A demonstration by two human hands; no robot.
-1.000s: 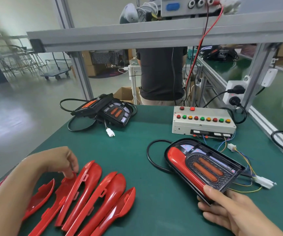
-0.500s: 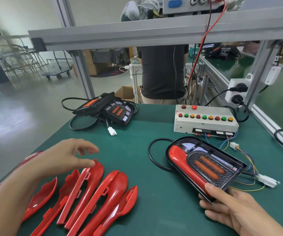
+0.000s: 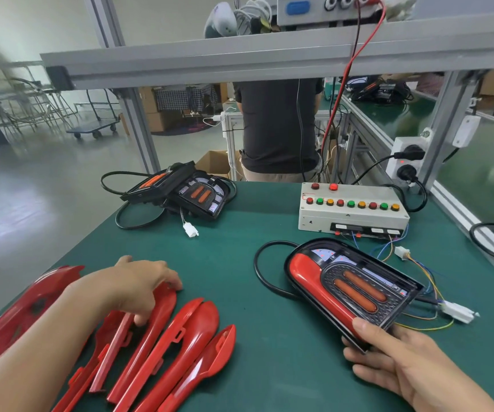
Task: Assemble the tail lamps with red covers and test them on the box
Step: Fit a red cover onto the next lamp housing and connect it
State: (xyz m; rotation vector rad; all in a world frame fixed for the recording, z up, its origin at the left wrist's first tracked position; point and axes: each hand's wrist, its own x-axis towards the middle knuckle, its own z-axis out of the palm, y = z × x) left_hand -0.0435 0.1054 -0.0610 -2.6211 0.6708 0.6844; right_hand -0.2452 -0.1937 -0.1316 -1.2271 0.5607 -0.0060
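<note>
The green surface has its left edge running diagonally from the near left corner to the far side, and beyond it only the grey floor shows. On the right an aluminium rail borders it. A wide open strip of green lies in the middle, between the red covers and the tail lamp.

The left hand rests on top of the row of red covers at the near left; its fingers curl over one long cover, and the thumb touches it from below, so the grip looks closed on this cover. The covers lie side by side, glossy, long and spoon-shaped, some overlapping.

The right hand holds the near corner of the tail lamp, thumb on top, fingers under. The lamp has a black housing, one red cover already on its left side and two orange strips in the middle. Its black cable loops to the left. The test box, white with coloured buttons, stands just behind the lamp. Two more lamps lie stacked at the far left.
</note>
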